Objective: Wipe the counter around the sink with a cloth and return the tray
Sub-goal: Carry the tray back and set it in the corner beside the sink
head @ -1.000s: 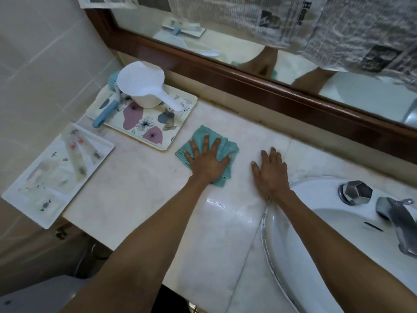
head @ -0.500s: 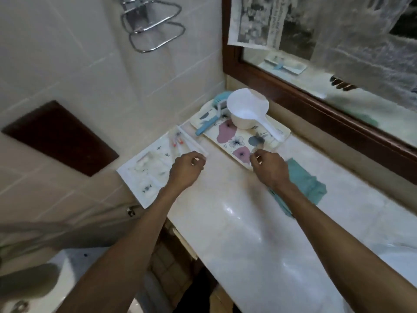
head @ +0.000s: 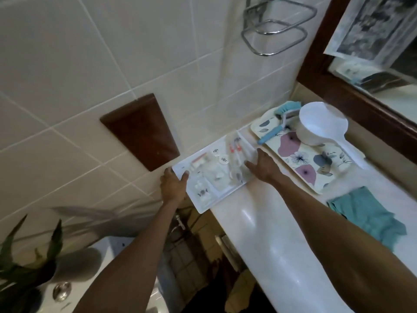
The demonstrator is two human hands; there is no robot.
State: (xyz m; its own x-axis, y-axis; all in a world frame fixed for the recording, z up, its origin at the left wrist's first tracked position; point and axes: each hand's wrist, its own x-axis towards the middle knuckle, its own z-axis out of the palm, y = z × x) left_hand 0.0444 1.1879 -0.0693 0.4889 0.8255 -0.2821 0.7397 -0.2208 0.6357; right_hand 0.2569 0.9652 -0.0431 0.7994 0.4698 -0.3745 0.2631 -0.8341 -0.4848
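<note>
A potted plant (head: 24,251) sits at lower left, and a dark wood panel (head: 141,129) is set in the tiled wall. The left hand (head: 173,186) has its fingers clamped on the white tray (head: 204,205) at its outer corner, which overhangs the counter (head: 266,227) end. The right hand (head: 262,164) presses the tray's other side, fingers together. Just beside stands a floral tray (head: 316,163) carrying a blue brush (head: 278,123) and white scoop (head: 320,127). The teal cloth (head: 370,219) lies crumpled farther right. Print on the small items is unreadable.

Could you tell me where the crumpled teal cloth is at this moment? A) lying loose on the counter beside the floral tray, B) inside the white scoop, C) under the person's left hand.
A: the crumpled teal cloth lies untouched on the pale stone counter next to the floral tray, while the left hand and right hand grip the white tray.
</note>
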